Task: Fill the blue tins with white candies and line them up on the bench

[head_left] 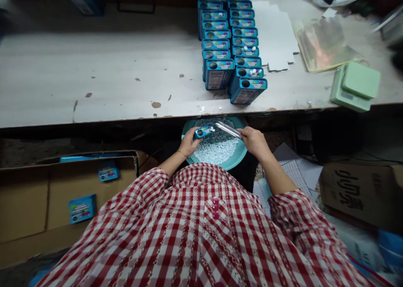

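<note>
Teal plastic tray (233, 163) sits in the person's lap below the bench edge, heaped with pale blue-white tablets (217, 147). Over it, the left hand (189, 142) is clamped around a small blue tin (203, 131), with white tablets showing at the tin's end. The right hand (254, 141) pinches a clear plastic tube (228, 129), whose far end lies just beside the tin above the middle of the tray.

Both grips look closed, but the tube is held lightly near one end, so a slip or tilt could send tablets onto the floor. Any misalignment between tube and tin could also scatter them.

At the upper centre of the frame, rows of upright blue tins (228, 48) stand close together near the edge of the worn white workbench (94, 69), where a knock could topple them. A green scale (355, 85) sits at the right, and an open cardboard box (25, 199) at the lower left holds flat blue cartons (82, 208).
</note>
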